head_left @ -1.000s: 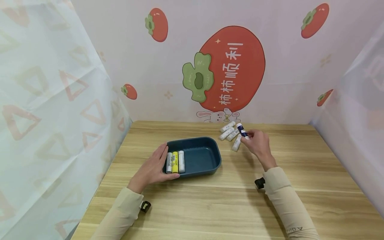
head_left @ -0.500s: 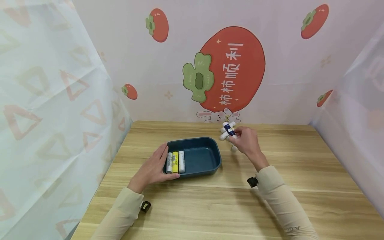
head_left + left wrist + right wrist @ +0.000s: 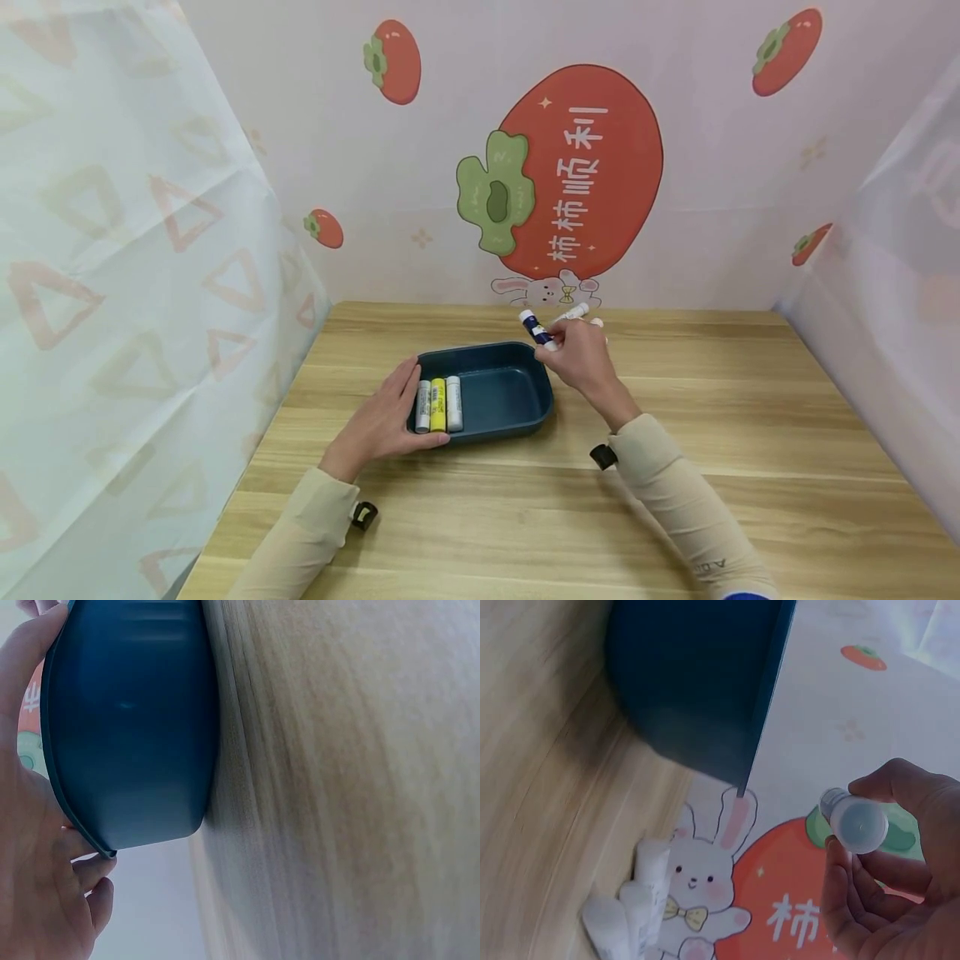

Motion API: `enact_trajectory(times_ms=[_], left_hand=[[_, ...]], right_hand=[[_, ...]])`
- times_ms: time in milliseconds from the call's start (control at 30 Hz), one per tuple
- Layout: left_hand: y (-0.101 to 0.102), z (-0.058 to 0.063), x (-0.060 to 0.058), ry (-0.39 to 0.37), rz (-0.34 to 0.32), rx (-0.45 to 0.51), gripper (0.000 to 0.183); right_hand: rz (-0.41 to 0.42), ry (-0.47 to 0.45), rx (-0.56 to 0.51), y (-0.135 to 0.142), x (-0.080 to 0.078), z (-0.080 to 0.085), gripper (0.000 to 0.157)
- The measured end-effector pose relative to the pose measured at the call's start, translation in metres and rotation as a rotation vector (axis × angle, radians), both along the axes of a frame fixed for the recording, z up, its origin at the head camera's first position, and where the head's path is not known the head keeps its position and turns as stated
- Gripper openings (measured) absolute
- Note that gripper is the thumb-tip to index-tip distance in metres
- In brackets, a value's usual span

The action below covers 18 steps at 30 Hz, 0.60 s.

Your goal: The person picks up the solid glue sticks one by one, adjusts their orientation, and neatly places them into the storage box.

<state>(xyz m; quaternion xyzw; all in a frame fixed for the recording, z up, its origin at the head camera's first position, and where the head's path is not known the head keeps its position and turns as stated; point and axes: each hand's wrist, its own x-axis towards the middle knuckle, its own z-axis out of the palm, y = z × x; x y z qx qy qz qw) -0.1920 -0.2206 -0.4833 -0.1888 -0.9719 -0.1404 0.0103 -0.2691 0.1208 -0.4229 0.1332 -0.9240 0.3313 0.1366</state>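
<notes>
My left hand point(image 3: 378, 421) grips the left end of a dark teal box point(image 3: 504, 398), thumb at the front rim and fingers along the far side. Inside, against the left end, a silvery-white glue stick point(image 3: 423, 407), a yellow one point(image 3: 438, 407) and a white one point(image 3: 454, 404) lie side by side. My right hand point(image 3: 591, 354) pinches a navy and white glue stick point(image 3: 537, 327) between thumb and fingers, above the box's far right corner. In the right wrist view its round pale end point(image 3: 860, 825) faces the camera.
Behind my right hand, several white glue sticks point(image 3: 634, 907) lie on the wooden table point(image 3: 510, 517), mostly hidden in the head view. A patterned backdrop point(image 3: 705, 208) stands at the table's far edge, with pale sheets point(image 3: 112, 292) at the sides.
My right hand has carried the navy glue stick leftward from the loose pile to the box's far right corner. My left hand and the box have stayed in place.
</notes>
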Motion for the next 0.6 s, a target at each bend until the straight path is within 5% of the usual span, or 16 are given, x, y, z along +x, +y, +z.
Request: enact_trajectory(times_ms=[600], left_hand=[[-0.001,0.0,-0.003,-0.007,0.012,0.005,0.132]], right_hand=[[0.034,-0.149,0.02,-0.06,0.017,-0.016,0.026]])
